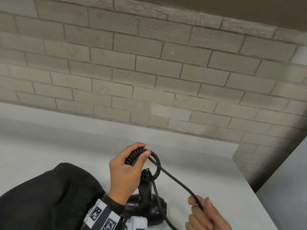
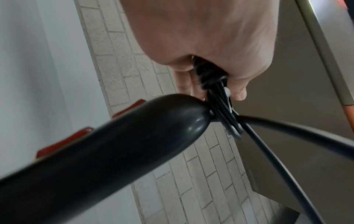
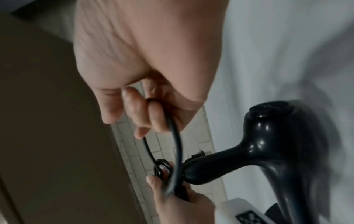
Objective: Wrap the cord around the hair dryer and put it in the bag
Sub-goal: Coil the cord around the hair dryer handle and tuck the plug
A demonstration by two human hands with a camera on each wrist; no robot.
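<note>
A black hair dryer (image 1: 146, 205) rests on the white table (image 1: 49, 146) with its handle (image 2: 114, 151) pointing up and away from me. Above the handle's end, my left hand (image 1: 143, 150) grips a tight bundle of coiled black cord (image 1: 134, 156); a loop hangs from the bundle. From there the straight cord (image 1: 179, 183) runs down and right to my right hand (image 1: 199, 202), which pinches it between thumb and fingers. The right wrist view shows the hair dryer (image 3: 268, 148), the cord (image 3: 178, 144) curving to the left hand (image 3: 172, 189). I see no bag in any view.
A pale brick wall (image 1: 149, 72) stands behind the table. The table's right edge (image 1: 245, 176) runs diagonally beside a grey panel (image 1: 285, 188). My black sleeve (image 1: 49, 196) covers the table's near left part.
</note>
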